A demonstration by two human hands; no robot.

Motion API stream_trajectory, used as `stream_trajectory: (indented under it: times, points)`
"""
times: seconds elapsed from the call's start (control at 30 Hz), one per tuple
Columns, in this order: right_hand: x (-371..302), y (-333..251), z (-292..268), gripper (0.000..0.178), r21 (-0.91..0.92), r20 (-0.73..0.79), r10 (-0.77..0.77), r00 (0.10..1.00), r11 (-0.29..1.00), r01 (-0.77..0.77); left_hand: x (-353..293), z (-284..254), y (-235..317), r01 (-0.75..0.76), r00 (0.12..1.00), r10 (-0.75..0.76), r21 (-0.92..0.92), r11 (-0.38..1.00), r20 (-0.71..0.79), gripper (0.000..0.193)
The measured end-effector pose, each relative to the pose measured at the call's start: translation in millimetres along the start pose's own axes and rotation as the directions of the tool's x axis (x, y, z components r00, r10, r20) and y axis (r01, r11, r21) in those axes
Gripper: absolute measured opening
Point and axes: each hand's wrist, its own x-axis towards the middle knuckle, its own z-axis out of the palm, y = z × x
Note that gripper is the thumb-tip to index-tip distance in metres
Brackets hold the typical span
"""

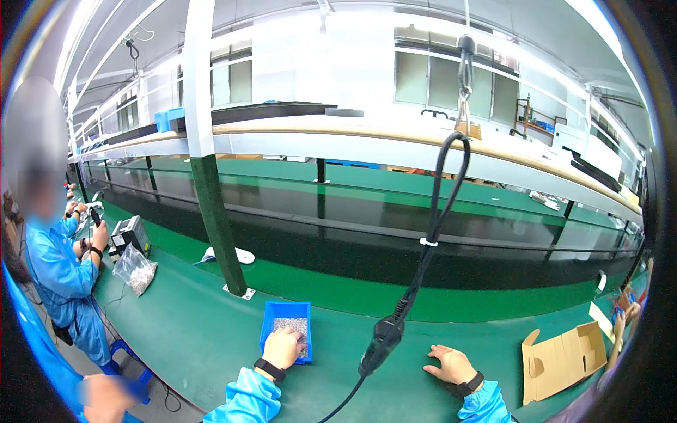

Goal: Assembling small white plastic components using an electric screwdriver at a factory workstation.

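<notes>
My left hand (pixel 283 347) reaches into a blue plastic bin (pixel 288 307) on the green tabletop, its fingers bent down among many small greyish metal parts (pixel 293 326). The fingertips look drawn together, and whatever they pinch is too small to make out. To the right, my right hand (pixel 451 364) rests on the green table with thumb and fingers apart, holding nothing. Both wrists wear black bands. Between the hands, somewhat above the table, hangs a black elongated device (pixel 383 342) on a looped cable (pixel 441 190).
An open cardboard box (pixel 564 361) sits at the right, near another person's hands. On the left, a person in blue stands by a clear bag of small parts (pixel 135 271) and a boxy device (pixel 129 236). A post (pixel 215 218) rises beyond the bin, before a dark conveyor belt (pixel 310 229).
</notes>
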Motion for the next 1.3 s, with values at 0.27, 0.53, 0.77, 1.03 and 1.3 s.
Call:
stream_trajectory:
  times: [0.27, 0.53, 0.77, 1.03, 1.3]
  points:
    - [0, -2, 1, 0.039, 0.001, -0.004, -0.007, 1.0, 1.0, 0.007, 2, 1, 0, -0.037, 0.999, 0.034, 0.122, 0.992, 0.024, 0.013]
    - [-1, -4, 2, 0.039, 0.007, 0.016, -0.003, 1.0, 1.0, 0.003, -2, 3, 1, -0.01, 0.999, 0.014, 0.098, 0.995, -0.047, 0.007]
    - [4, -2, -5, 0.037, -0.013, -0.013, -0.037, 0.999, 0.999, 0.037, 3, -4, 10, 0.003, 0.988, 0.006, 0.054, 0.999, -0.153, 0.01]
    - [5, -2, -4, 0.038, 0.038, 0.012, -0.007, 1.0, 0.999, 0.007, 1, -6, 9, -0.023, 0.982, 0.028, 0.027, 0.999, -0.189, 0.013]
    - [6, -8, -22, 0.036, 0.203, 0.087, 0.054, 0.995, 0.977, -0.071, -1, -5, 9, -0.02, 0.985, 0.016, -0.023, 1.0, -0.175, 0.008]
